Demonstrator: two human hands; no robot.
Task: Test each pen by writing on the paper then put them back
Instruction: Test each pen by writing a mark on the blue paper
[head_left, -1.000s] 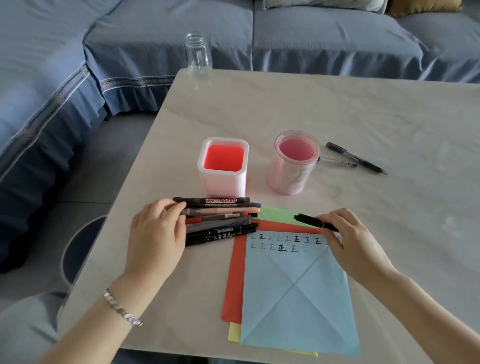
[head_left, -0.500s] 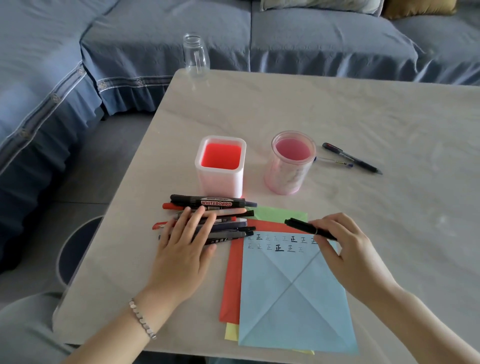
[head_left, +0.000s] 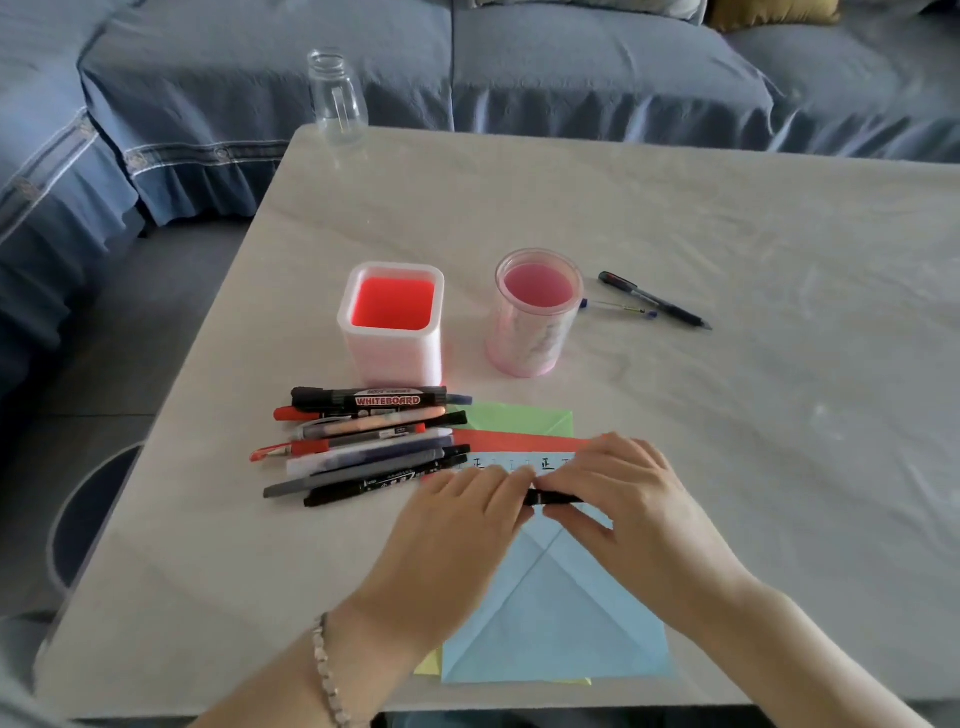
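Both hands close their grip on one black pen (head_left: 551, 499): the left hand (head_left: 462, 525) pinches its left end with the fingertips, and the right hand (head_left: 631, 506) holds the other end between thumb and fingers. The pen lies almost level, just above the upper part of the blue paper (head_left: 556, 623), where a row of small written characters shows. Under the blue sheet there are a red sheet (head_left: 519, 440), a green sheet (head_left: 524, 418) and a yellow one, of which only corners show.

To the left of the paper a pile of pens and markers (head_left: 363, 441) lies on the worktop (head_left: 727, 415), with a black marker labelled WHITEBOARD (head_left: 371, 399) at the far side of it. Behind the pile stands a square white holder (head_left: 392, 322), red inside, and beside it a round pink holder (head_left: 535, 312). Two more pens (head_left: 649, 305) lie just right of the round holder. A clear glass bottle (head_left: 337, 98) stands at the far corner, near the blue sofa (head_left: 571, 67). The left wrist wears a bracelet (head_left: 327, 670).
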